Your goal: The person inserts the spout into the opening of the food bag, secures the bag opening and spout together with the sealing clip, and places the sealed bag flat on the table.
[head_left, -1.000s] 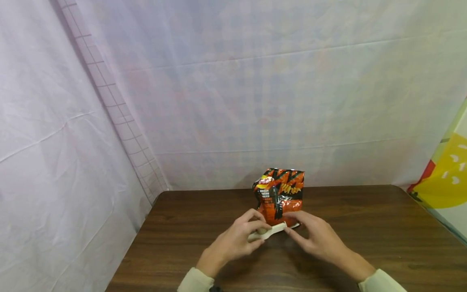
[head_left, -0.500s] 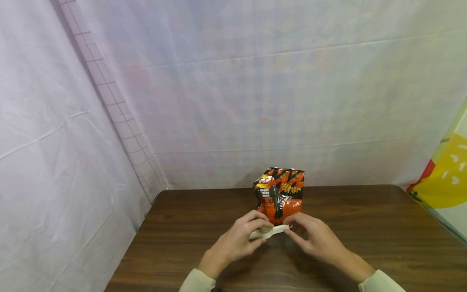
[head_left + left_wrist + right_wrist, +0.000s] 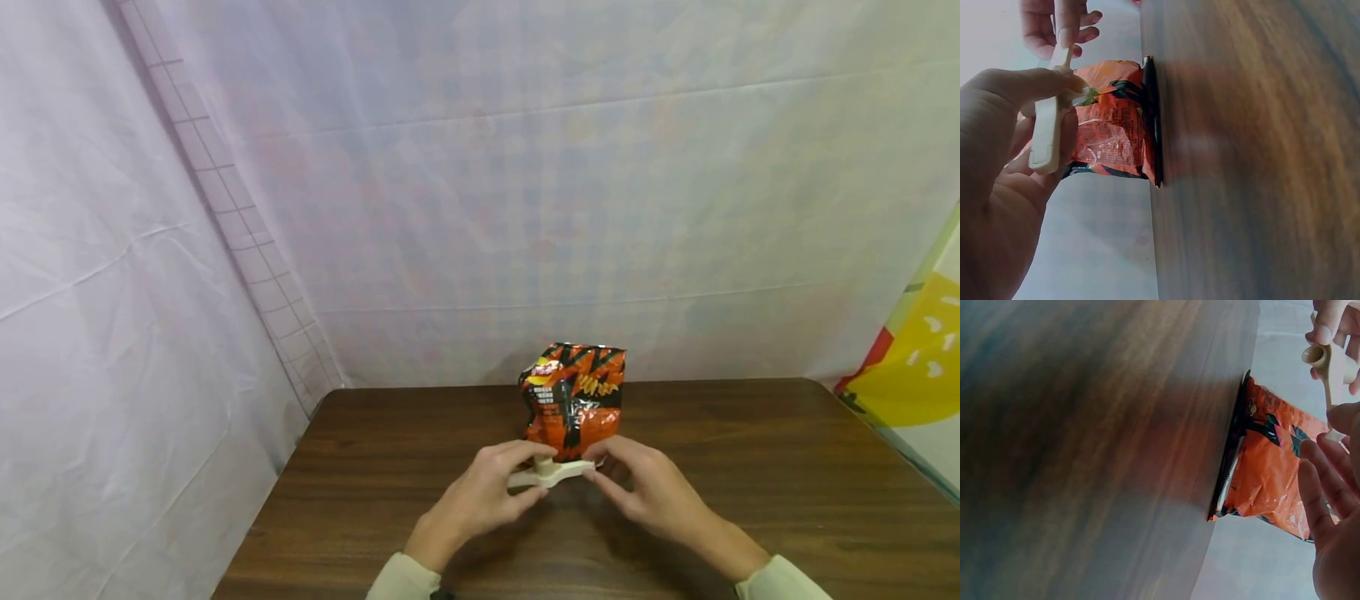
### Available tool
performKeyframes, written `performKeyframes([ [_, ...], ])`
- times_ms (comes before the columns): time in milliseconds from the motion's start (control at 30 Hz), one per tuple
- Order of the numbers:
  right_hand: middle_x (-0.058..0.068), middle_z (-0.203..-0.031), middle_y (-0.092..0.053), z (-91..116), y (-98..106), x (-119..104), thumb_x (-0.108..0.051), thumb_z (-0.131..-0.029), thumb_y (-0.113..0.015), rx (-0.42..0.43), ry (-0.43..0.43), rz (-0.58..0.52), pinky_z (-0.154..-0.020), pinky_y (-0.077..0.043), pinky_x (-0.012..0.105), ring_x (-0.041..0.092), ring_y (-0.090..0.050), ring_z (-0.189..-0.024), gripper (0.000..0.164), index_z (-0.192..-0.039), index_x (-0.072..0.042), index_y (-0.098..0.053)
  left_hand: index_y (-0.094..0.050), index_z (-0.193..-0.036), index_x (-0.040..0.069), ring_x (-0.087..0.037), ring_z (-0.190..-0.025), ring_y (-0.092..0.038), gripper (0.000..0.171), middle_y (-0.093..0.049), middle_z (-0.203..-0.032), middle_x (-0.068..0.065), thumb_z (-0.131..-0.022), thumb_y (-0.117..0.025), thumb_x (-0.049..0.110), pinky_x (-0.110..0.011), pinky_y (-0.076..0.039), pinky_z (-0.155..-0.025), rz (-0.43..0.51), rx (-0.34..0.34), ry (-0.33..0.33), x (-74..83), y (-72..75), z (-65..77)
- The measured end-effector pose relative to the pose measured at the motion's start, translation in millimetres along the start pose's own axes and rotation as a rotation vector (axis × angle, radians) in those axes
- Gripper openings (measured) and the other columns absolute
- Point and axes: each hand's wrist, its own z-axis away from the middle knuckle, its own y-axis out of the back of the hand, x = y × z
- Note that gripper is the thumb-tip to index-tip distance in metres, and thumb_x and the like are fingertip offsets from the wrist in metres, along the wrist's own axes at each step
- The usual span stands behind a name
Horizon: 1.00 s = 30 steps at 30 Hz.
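Observation:
A cream plastic bag clip with a round spout [image 3: 568, 472] is held between both hands, just in front of the chip bag. My left hand [image 3: 476, 496] pinches the clip around its spout and left part, thumb on the near side. The fingertips of my right hand [image 3: 656, 492] pinch the clip's right end. In the right wrist view, the spout's round open mouth [image 3: 1315, 355] shows. The left wrist view shows the clip's bar [image 3: 1045, 134] lying across the fingers. Behind it, an orange and black chip bag [image 3: 581, 404] stands upright on the table, its lower front partly hidden by the hands.
The dark wooden table [image 3: 390, 467] extends to both sides of the bag. A pale cloth [image 3: 540, 208] hangs behind the table, and another cloth [image 3: 112, 292] hangs at the left. A yellow patterned sheet [image 3: 918, 358] is at the right edge.
The clip has shifted slightly right and now lies more level. My left fingers have lifted, so more of the spout shows. The right hand and the chip bag stay nearly in place.

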Motion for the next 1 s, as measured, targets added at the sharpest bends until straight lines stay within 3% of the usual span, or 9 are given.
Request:
performKeyframes([
  [167, -0.015, -0.098, -0.072, -0.4, -0.4, -1.0, -0.006, -0.088, -0.089, 0.001, -0.004, -0.014, -0.064, -0.059, 0.018, -0.002, -0.067, -0.078, 0.032, -0.108, -0.024, -0.071, -0.069, -0.139, 0.005, -0.007, -0.111, -0.074, 0.036, -0.078, -0.126, -0.009, -0.106, -0.072, 0.021, -0.011, -0.058, -0.093, 0.030, 0.012, 0.032, -0.3, -2.0, -0.3],
  [400, -0.016, -0.095, -0.070, -1.0, -1.2, -3.0, -0.008, -0.087, -0.091, 0.001, -0.004, -0.041, -0.061, -0.057, 0.017, -0.002, -0.065, -0.076, 0.032, -0.107, -0.024, -0.071, -0.073, -0.129, 0.007, -0.005, -0.108, -0.075, 0.026, -0.081, -0.121, -0.005, -0.107, -0.070, 0.021, -0.015, -0.061, -0.093, 0.079, 0.013, 0.131, 1.5, -3.3, -0.9],
  [567, -0.018, -0.093, -0.069, -2.2, -1.1, -3.1, -0.011, -0.088, -0.091, 0.000, -0.007, -0.035, -0.060, -0.054, 0.014, -0.004, -0.063, -0.075, 0.032, -0.105, -0.027, -0.070, -0.070, -0.126, 0.008, -0.002, -0.107, -0.074, 0.022, -0.081, -0.117, -0.002, -0.107, -0.069, 0.020, -0.021, -0.063, -0.095, 0.089, 0.001, 0.122, 1.8, -3.9, -0.5],
  [767, -0.020, -0.088, -0.066, -2.5, -1.5, -3.5, -0.014, -0.086, -0.093, 0.005, 0.011, 0.007, -0.059, -0.050, 0.011, -0.006, -0.059, -0.072, 0.032, -0.103, -0.029, -0.070, -0.067, -0.127, 0.008, 0.001, -0.104, -0.072, 0.022, -0.081, -0.118, 0.002, -0.108, -0.068, 0.020, -0.013, -0.059, -0.094, 0.079, -0.020, 0.117, 1.9, -2.9, 1.2],
  [1000, -0.020, -0.087, -0.065, -2.5, -0.8, -7.1, -0.013, -0.086, -0.093, 0.010, 0.025, 0.032, -0.061, -0.051, 0.014, -0.004, -0.059, -0.073, 0.031, -0.098, -0.029, -0.069, -0.067, -0.124, 0.010, -0.002, -0.094, -0.070, 0.019, -0.079, -0.112, 0.002, -0.108, -0.068, 0.019, -0.009, -0.055, -0.084, 0.051, -0.006, 0.079, 1.5, -3.4, 0.7],
])
